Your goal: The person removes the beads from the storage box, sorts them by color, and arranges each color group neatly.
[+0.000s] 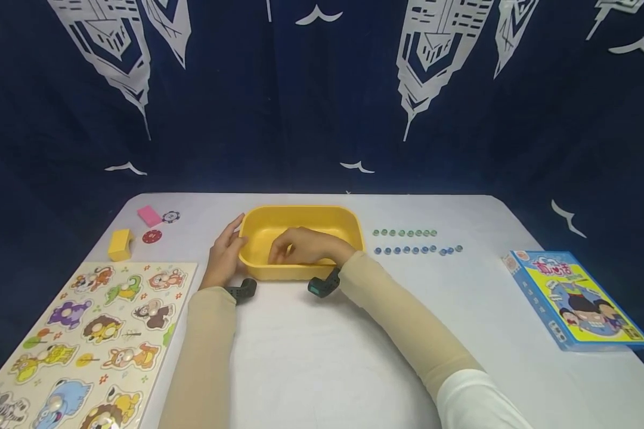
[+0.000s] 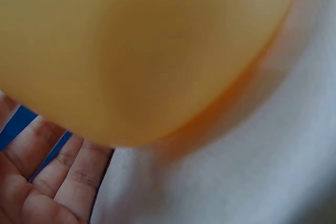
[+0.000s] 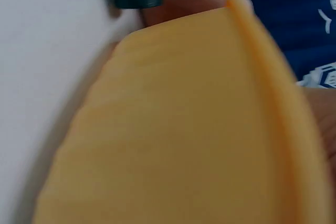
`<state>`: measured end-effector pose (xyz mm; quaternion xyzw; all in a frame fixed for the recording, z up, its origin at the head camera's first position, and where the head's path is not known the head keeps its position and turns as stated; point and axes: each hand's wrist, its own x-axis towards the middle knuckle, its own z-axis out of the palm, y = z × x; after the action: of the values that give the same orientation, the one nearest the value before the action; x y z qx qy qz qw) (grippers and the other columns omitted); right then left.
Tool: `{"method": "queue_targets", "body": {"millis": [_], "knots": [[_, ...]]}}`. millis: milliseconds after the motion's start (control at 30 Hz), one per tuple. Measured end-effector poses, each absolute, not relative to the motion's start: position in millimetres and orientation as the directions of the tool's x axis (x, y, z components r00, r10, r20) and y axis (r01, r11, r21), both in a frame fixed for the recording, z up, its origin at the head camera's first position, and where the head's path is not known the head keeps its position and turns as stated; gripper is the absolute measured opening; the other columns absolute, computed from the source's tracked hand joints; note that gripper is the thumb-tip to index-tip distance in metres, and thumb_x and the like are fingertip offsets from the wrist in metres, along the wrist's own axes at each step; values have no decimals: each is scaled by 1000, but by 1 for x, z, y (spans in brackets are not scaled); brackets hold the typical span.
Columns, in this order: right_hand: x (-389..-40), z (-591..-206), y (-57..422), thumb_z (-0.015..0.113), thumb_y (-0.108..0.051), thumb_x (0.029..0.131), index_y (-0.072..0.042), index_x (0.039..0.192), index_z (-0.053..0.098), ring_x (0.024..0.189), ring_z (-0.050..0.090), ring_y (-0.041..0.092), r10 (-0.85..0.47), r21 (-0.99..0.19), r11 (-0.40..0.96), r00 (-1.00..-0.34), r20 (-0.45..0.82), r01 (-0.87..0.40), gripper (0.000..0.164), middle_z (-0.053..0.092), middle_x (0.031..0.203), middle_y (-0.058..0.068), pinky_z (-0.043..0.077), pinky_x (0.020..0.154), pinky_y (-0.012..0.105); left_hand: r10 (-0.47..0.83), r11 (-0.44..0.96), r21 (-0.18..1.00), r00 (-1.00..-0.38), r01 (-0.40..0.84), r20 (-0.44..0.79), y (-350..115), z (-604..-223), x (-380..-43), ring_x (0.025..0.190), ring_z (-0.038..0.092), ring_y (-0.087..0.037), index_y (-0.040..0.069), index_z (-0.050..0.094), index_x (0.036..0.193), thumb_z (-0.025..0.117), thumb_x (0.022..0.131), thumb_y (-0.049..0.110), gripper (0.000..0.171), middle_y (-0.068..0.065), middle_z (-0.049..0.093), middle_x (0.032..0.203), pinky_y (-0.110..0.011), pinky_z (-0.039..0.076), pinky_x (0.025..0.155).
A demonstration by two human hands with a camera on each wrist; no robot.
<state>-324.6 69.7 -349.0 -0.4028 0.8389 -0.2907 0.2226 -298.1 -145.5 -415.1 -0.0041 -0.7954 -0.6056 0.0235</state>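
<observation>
A yellow plastic basin (image 1: 300,273) stands on the table, its near wall filling much of the right wrist view. My left hand (image 1: 224,253) rests along its left side, fingers extended up the outside and thumb at the rim. Those fingers (image 2: 73,177) show beside the blurred basin wall in the left wrist view. My right hand (image 1: 306,245) reaches over the near rim into the basin, fingers bent down toward the floor. The basin wall hides its fingertips, so I cannot tell whether they pinch anything.
Right of the basin lie a row of green glass beads (image 1: 401,233) and a row of blue ones (image 1: 406,250). An animal puzzle board (image 1: 131,333), yellow block (image 1: 120,245), pink piece (image 1: 149,215) and round chips (image 1: 152,236) are left. A boxed game (image 1: 579,301) lies far right.
</observation>
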Motion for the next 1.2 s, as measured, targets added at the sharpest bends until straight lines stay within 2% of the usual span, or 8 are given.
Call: {"method": "queue_targets", "body": {"millis": [100,200,400,533,667,833,1000,1200], "knots": [[-323,-343,81,67,-1,90,-5,103,73,88,64,14,-812,-741,428,-581,-63,-517,15,71,94,0,55,86,27,-20,270,962,-999,36,43,-145,-416,-299,135,48,-33,32,33,156,44,98,25,60,-14,50,148,-49,30,117],[-319,-336,96,68,0,89,1,103,72,87,68,23,-797,-843,339,-604,-22,-417,15,71,95,7,58,85,35,-18,278,960,-999,41,47,-145,-416,-298,136,47,-33,31,32,157,43,98,26,60,-14,50,149,-51,28,118],[-311,-322,136,70,-1,88,5,111,70,98,69,42,-726,-931,245,-688,7,-269,24,70,108,21,56,91,41,-13,288,957,-999,43,49,-142,-414,-298,137,46,-33,32,31,157,43,99,26,60,-13,49,150,-52,27,118],[-309,-318,165,74,0,85,5,111,69,101,69,38,-644,-945,224,-764,41,-239,27,64,117,31,55,93,40,-11,291,956,-999,37,42,-142,-413,-297,137,46,-33,33,31,157,43,98,26,60,-13,48,150,-51,27,118],[-308,-318,196,76,-3,84,1,109,69,100,70,28,-530,-944,241,-846,67,-226,26,63,120,28,56,91,36,-12,297,954,-999,34,39,-143,-413,-296,137,45,-33,33,31,157,42,98,25,60,-14,47,151,-51,27,118],[-306,-320,237,73,-3,86,-1,106,67,94,71,24,-383,-942,255,-917,111,-220,21,67,110,15,58,86,34,-7,310,950,-999,45,50,-144,-413,-296,137,46,-35,32,30,157,42,99,25,60,-16,47,150,-52,27,118],[-304,-320,280,70,-7,90,-3,109,66,92,72,19,-257,-919,328,-957,135,-218,19,69,104,6,57,87,29,-1,315,948,-999,48,51,-143,-413,-296,137,45,-36,32,30,157,42,99,25,60,-16,46,151,-52,26,118],[-297,-319,329,66,-3,92,7,115,63,91,72,19,-131,-888,400,-973,191,-228,25,70,100,-1,59,80,26,6,312,949,-999,42,43,-144,-411,-293,138,44,-36,31,27,158,42,100,26,60,-16,45,152,-54,24,118]]}}
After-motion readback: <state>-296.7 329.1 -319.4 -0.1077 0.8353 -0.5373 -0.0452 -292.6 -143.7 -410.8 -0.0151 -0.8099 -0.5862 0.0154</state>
